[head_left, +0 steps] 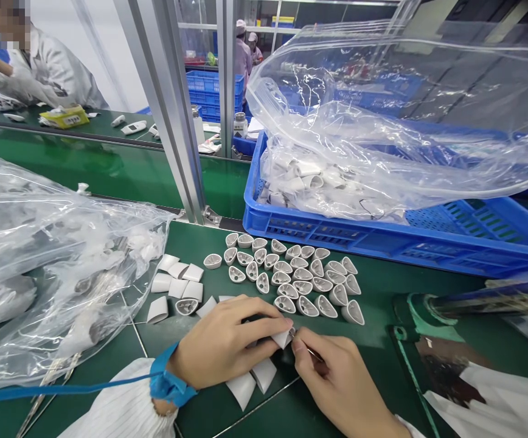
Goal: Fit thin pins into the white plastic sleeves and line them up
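Observation:
My left hand [234,337], with a blue strap [171,376] around its wrist, pinches a white plastic cap [283,338] between thumb and fingers. Close against that cap, my right hand [332,371] is closed on a thin metal tool [313,353]; its tip meets the cap's edge, and its exact kind is hidden by the fingers. Two more white caps [242,389] lie below my left hand. Several caps [300,274] stand in rows beyond my hands, hollow openings up. To the left, other caps [178,287] mostly lie on their sides.
A blue crate [319,228] at the back right holds a clear bag [359,152] of white parts. Another clear bag [63,261] covers the left. A metal post [166,103] rises behind the green mat [373,359]. A green metal fixture [428,316] stands right. A co-worker [58,67] sits across.

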The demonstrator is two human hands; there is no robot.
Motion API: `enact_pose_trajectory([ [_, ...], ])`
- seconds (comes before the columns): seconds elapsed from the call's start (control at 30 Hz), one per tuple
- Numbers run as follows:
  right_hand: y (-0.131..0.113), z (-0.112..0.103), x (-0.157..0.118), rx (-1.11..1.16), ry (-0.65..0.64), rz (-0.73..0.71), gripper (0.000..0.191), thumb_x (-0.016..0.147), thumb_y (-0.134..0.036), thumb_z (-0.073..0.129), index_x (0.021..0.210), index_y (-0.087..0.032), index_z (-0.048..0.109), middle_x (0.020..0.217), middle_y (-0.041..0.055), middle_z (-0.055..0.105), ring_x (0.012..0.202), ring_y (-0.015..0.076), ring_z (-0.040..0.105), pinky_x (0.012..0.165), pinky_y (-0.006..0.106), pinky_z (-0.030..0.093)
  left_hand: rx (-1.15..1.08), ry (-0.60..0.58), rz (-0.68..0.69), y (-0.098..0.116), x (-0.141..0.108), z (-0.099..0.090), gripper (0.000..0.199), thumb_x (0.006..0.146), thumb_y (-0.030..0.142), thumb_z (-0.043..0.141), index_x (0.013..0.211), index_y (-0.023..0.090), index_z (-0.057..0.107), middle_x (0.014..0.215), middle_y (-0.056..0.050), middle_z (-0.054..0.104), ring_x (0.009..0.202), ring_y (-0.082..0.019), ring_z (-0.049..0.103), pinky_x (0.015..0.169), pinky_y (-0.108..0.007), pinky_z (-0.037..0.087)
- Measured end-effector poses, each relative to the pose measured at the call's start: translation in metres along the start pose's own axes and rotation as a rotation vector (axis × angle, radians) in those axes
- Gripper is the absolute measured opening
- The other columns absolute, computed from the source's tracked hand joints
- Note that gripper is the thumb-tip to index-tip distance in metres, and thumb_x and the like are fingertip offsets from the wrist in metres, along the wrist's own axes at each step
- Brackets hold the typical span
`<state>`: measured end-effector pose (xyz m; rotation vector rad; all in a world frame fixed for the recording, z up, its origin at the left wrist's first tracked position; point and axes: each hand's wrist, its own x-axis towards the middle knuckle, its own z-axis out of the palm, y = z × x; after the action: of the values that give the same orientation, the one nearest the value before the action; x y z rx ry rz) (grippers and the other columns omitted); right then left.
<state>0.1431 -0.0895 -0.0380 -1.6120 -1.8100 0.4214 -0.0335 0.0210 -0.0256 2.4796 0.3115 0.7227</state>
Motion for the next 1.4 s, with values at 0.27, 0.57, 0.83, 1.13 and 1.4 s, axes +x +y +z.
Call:
enact_pose_trajectory([
  [0.27, 0.001, -0.001, -0.002, 0.001, -0.022, 0.015, 0.031, 0.096, -0.017, 0.040, 0.066, -0.020, 0.035, 0.049, -0.0083, 0.032, 0.040, 0.0060, 0.034, 0.041, 0.020, 0.024, 0.023, -0.011, 0.009, 0.000, 0.000, 0.000, 0.020, 0.098, 0.017, 0.055, 0.117, 0.018, 0.062, 0.108, -0.007, 0.069, 0.093, -0.019, 0.067, 0.077, -0.031, 0.054],
  [0.57, 0.004, 0.004, -0.003, -0.028, -0.048, 0.009, 0.032, 0.102, -0.022, 0.039, 0.072, -0.019, 0.051, 0.050, -0.0079, 0.039, 0.041, 0.0073, 0.037, 0.043, 0.022, 0.026, -0.004, -0.057, 0.033, -0.002, -0.002, -0.003, 0.023, 0.098, 0.015, 0.054, 0.121, 0.018, 0.060, 0.114, -0.009, 0.068, 0.102, -0.021, 0.066, 0.086, -0.032, 0.056],
  [0.83, 0.004, 0.006, -0.003, -0.071, 0.095, 0.052, 0.039, 0.102, -0.028, 0.044, 0.064, -0.019, 0.039, 0.050, -0.0071, 0.031, 0.042, 0.0078, 0.031, 0.043, 0.023, 0.024, -0.048, -0.080, -0.051, -0.005, -0.002, -0.009, 0.023, 0.099, 0.019, 0.055, 0.121, 0.020, 0.060, 0.113, -0.006, 0.068, 0.096, -0.018, 0.068, 0.080, -0.027, 0.056],
  [1.13, 0.002, -0.005, 0.000, 0.180, 0.073, 0.164, 0.025, 0.106, -0.031, 0.040, 0.090, -0.024, 0.057, 0.065, -0.0065, 0.053, 0.047, 0.0085, 0.045, 0.047, 0.020, 0.033, 0.032, -0.011, -0.172, -0.025, -0.001, -0.039, 0.012, 0.095, 0.018, 0.062, 0.106, 0.022, 0.065, 0.106, -0.002, 0.071, 0.102, -0.019, 0.063, 0.094, -0.035, 0.048],
  [1.4, 0.003, -0.002, 0.000, 0.195, 0.010, 0.202, 0.026, 0.106, -0.035, 0.040, 0.088, -0.024, 0.056, 0.063, -0.0063, 0.050, 0.048, 0.0090, 0.046, 0.048, 0.020, 0.034, 0.185, -0.131, -0.197, -0.017, 0.002, -0.018, 0.012, 0.097, 0.022, 0.058, 0.096, 0.022, 0.070, 0.107, -0.005, 0.063, 0.096, -0.022, 0.055, 0.084, -0.038, 0.042],
])
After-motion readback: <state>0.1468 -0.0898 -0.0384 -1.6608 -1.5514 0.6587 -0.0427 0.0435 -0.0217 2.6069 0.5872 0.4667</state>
